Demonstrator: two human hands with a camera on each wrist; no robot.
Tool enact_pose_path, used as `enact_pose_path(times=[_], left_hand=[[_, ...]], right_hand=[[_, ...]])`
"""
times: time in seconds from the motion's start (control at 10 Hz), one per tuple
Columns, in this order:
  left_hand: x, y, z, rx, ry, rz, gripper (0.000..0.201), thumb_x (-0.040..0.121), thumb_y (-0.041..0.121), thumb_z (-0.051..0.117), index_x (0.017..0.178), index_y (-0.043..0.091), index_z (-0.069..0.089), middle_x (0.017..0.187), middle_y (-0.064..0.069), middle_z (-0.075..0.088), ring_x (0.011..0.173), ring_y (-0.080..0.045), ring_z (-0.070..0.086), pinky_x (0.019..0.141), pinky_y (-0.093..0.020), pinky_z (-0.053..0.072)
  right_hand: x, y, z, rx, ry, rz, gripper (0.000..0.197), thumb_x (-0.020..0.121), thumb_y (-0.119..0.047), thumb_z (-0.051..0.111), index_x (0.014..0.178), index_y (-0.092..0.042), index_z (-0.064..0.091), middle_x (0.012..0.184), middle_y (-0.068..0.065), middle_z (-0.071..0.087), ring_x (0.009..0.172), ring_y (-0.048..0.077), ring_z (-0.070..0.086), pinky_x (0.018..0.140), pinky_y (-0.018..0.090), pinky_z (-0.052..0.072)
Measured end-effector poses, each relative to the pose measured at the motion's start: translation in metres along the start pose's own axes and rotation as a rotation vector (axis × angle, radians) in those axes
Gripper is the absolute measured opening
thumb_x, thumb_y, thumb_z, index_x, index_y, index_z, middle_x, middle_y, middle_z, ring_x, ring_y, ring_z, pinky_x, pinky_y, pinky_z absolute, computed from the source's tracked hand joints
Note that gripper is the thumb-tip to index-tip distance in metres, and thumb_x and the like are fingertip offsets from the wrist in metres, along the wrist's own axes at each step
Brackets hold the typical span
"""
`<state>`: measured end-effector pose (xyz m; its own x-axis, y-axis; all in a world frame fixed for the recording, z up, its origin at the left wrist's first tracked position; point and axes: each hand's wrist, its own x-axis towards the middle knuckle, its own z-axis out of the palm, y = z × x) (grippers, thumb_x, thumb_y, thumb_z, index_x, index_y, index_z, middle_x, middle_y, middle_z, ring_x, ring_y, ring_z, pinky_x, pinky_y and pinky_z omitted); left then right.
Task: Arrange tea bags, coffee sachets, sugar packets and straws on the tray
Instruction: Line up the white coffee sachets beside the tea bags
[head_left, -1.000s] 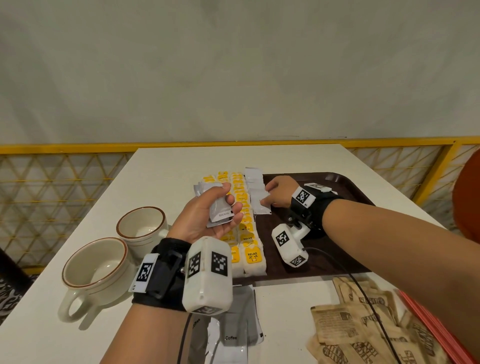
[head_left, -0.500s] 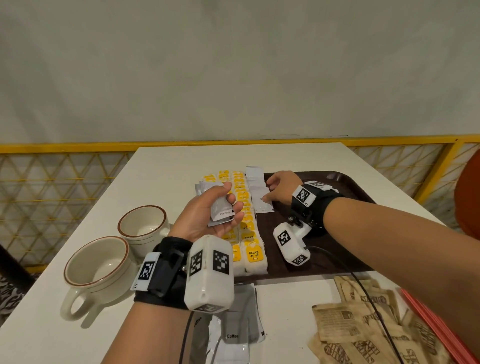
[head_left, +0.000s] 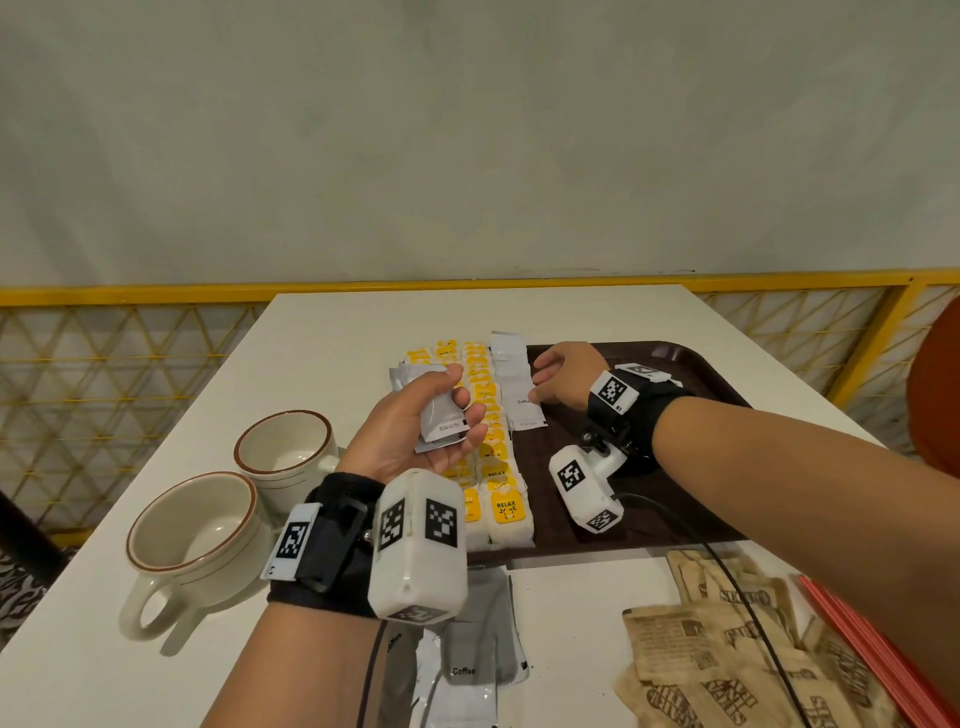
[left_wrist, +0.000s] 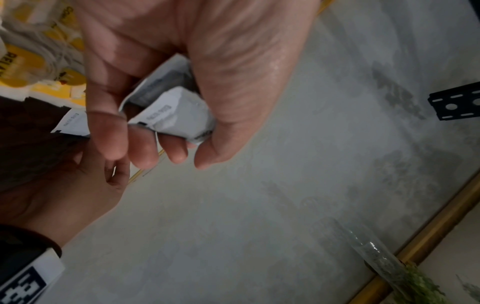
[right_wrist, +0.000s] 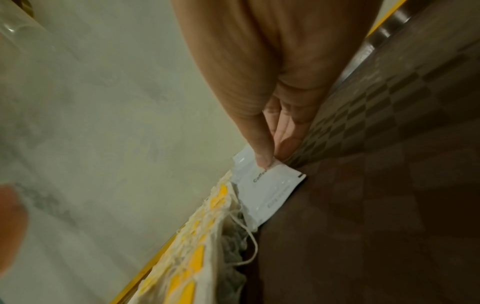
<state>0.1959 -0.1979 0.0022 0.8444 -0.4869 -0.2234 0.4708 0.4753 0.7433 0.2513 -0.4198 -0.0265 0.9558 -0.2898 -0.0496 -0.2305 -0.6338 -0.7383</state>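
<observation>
A brown tray lies on the white table. Rows of yellow-tagged tea bags fill its left side. A column of white coffee sachets runs beside them. My right hand pinches the right edge of the nearest coffee sachet, which lies flat on the tray. My left hand hovers over the tea bags and grips a bunch of coffee sachets.
Two cream cups stand at the left. More coffee sachets lie at the table's front edge, brown sugar packets to their right, red straws at the far right. A yellow railing runs behind.
My right hand has shifted slightly along the sachet column while staying on the sachet. The left hand keeps its bunch in the same place.
</observation>
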Motion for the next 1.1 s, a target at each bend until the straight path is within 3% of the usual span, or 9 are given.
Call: enact_pose_path(times=[0.1, 0.4, 0.5, 0.6, 0.7, 0.8, 0.9, 1.0, 1.1], left_hand=[[0.000, 0.000, 0.000, -0.001, -0.006, -0.001, 0.005, 0.089, 0.018, 0.060, 0.086, 0.014, 0.058, 0.063, -0.002, 0.057, 0.055, -0.015, 0.061, 0.050, -0.024, 0.054], [-0.001, 0.000, 0.001, 0.003, -0.014, 0.007, 0.005, 0.088, 0.018, 0.060, 0.091, 0.014, 0.059, 0.063, -0.002, 0.057, 0.055, -0.015, 0.061, 0.049, -0.025, 0.053], [-0.002, 0.001, 0.000, 0.005, -0.019, 0.009, 0.005, 0.088, 0.019, 0.060, 0.090, 0.014, 0.059, 0.063, -0.002, 0.057, 0.056, -0.015, 0.062, 0.050, -0.025, 0.053], [-0.002, 0.001, 0.000, -0.008, -0.022, 0.009, 0.004, 0.088, 0.018, 0.060, 0.090, 0.014, 0.059, 0.063, -0.002, 0.057, 0.056, -0.015, 0.061, 0.050, -0.025, 0.054], [-0.001, 0.001, 0.000, -0.011, -0.030, 0.006, 0.004, 0.089, 0.018, 0.060, 0.089, 0.014, 0.058, 0.063, -0.002, 0.057, 0.056, -0.015, 0.061, 0.050, -0.025, 0.054], [-0.001, -0.001, 0.000, -0.005, -0.041, 0.011, 0.005, 0.088, 0.018, 0.060, 0.087, 0.013, 0.059, 0.063, -0.002, 0.057, 0.055, -0.015, 0.061, 0.049, -0.024, 0.054], [0.000, -0.003, 0.000, 0.003, -0.078, 0.025, 0.019, 0.080, 0.028, 0.065, 0.089, 0.012, 0.059, 0.065, -0.003, 0.059, 0.055, -0.015, 0.061, 0.048, -0.024, 0.053], [0.001, -0.004, 0.002, 0.005, -0.112, 0.018, 0.041, 0.072, 0.049, 0.061, 0.093, 0.014, 0.057, 0.069, -0.004, 0.062, 0.056, -0.015, 0.062, 0.050, -0.022, 0.053], [0.003, -0.007, 0.002, 0.034, -0.109, -0.007, 0.060, 0.062, 0.066, 0.052, 0.089, 0.013, 0.058, 0.069, -0.002, 0.064, 0.061, -0.015, 0.067, 0.051, -0.022, 0.055]], right_hand=[[0.000, 0.000, 0.000, 0.031, -0.006, 0.018, 0.047, 0.070, -0.005, 0.082, 0.112, -0.008, 0.062, 0.105, 0.007, 0.069, 0.093, 0.020, 0.066, 0.088, 0.035, 0.055], [-0.004, 0.006, 0.002, -0.015, -0.026, 0.026, 0.056, 0.067, -0.012, 0.085, 0.117, -0.009, 0.060, 0.108, 0.006, 0.067, 0.096, 0.021, 0.065, 0.091, 0.040, 0.054], [0.000, 0.007, 0.001, -0.018, -0.027, 0.032, 0.054, 0.070, -0.016, 0.084, 0.117, -0.009, 0.059, 0.107, 0.007, 0.066, 0.097, 0.022, 0.065, 0.091, 0.040, 0.054], [0.007, 0.001, -0.001, 0.098, 0.029, 0.069, 0.039, 0.081, -0.015, 0.075, 0.116, -0.006, 0.059, 0.106, 0.014, 0.066, 0.096, 0.026, 0.067, 0.089, 0.041, 0.055], [0.017, -0.009, -0.001, 0.128, 0.060, 0.081, 0.036, 0.089, -0.008, 0.062, 0.124, -0.004, 0.056, 0.117, 0.020, 0.063, 0.105, 0.031, 0.063, 0.094, 0.043, 0.052], [0.021, -0.018, 0.001, 0.014, -0.006, 0.081, 0.047, 0.091, -0.003, 0.054, 0.137, -0.002, 0.045, 0.136, 0.019, 0.052, 0.121, 0.033, 0.053, 0.102, 0.040, 0.046], [0.016, -0.028, 0.000, -0.041, -0.032, 0.052, 0.050, 0.092, -0.003, 0.053, 0.140, -0.004, 0.041, 0.139, 0.017, 0.049, 0.123, 0.031, 0.051, 0.101, 0.038, 0.045], [-0.010, -0.053, -0.010, 0.169, -0.048, -0.142, 0.038, 0.090, -0.008, 0.060, 0.128, -0.012, 0.055, 0.130, 0.010, 0.059, 0.115, 0.021, 0.057, 0.088, 0.031, 0.051], [-0.054, -0.086, -0.026, 0.198, -0.316, -0.355, 0.025, 0.089, -0.020, 0.065, 0.114, -0.022, 0.064, 0.119, -0.001, 0.067, 0.108, 0.011, 0.061, 0.081, 0.023, 0.048]])
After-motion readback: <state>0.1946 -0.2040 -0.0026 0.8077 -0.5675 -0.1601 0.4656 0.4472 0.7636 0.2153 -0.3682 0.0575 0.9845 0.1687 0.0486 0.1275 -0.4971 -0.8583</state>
